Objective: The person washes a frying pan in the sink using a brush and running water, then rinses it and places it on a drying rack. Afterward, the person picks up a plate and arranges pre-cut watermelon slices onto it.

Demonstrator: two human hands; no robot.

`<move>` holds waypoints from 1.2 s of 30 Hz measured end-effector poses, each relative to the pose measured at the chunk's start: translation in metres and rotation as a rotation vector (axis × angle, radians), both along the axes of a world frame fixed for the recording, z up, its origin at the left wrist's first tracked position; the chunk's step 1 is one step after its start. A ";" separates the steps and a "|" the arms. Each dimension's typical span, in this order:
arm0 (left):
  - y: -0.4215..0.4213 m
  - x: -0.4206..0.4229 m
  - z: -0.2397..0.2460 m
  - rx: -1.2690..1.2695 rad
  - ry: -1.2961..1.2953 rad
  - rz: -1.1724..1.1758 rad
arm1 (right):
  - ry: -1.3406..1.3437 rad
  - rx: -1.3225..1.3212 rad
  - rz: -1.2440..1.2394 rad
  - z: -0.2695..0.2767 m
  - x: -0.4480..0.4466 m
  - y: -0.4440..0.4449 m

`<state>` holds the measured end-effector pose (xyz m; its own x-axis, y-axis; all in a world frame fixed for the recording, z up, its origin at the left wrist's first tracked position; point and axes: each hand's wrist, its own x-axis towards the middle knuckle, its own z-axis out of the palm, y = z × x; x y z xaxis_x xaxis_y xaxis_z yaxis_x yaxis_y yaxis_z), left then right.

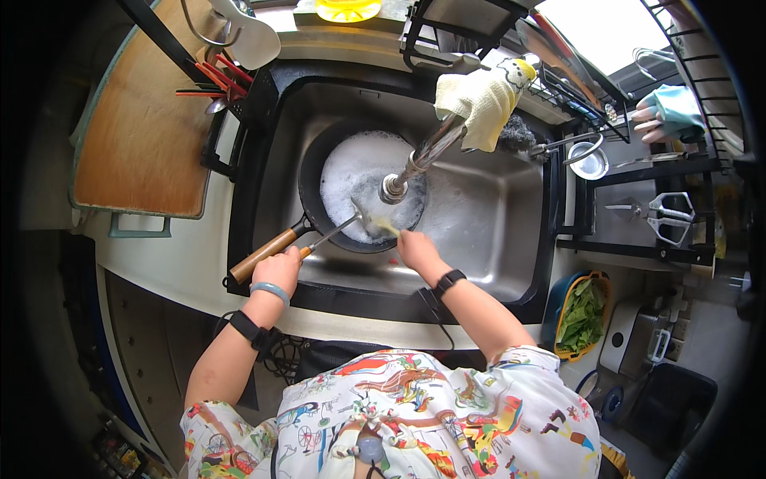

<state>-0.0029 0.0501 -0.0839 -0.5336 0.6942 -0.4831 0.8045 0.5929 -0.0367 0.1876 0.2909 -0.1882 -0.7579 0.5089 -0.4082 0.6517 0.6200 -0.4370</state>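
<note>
My left hand (277, 270) is closed around the wooden grip of a metal spatula (334, 232), its head over the foamy water in a dark wok (312, 161). In my right hand (420, 250) is a pale yellow scrubbing tool (386, 227), blurred; its bristled-looking end meets or lies close to the spatula's head. The wok stands in a stainless-steel sink (479, 239), and its wooden handle (263, 256) points toward the lower left, beside my left hand. Above the foam (362, 158) hangs the metal faucet's spout (393, 188).
A yellow-and-white cloth (479, 102) drapes over the faucet. Left of the sink lies a wooden cutting board (143, 138), with red-handled utensils (224, 78) near it. At right are kitchen scissors (670, 217) on a black rack and a basket (605, 323) of leafy greens (581, 314).
</note>
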 end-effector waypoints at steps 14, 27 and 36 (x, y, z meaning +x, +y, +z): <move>-0.001 0.004 -0.001 0.020 0.019 0.001 | 0.066 -0.048 -0.056 -0.010 0.003 0.000; 0.001 0.004 0.001 -0.008 0.000 0.009 | 0.111 0.003 -0.038 -0.003 -0.004 -0.010; 0.000 0.005 0.000 0.006 -0.005 0.004 | 0.124 0.054 -0.035 -0.013 -0.024 -0.002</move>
<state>0.0016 0.0497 -0.0840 -0.5339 0.6951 -0.4815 0.8023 0.5963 -0.0287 0.1633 0.2892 -0.2014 -0.7825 0.5543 -0.2837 0.6160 0.6226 -0.4825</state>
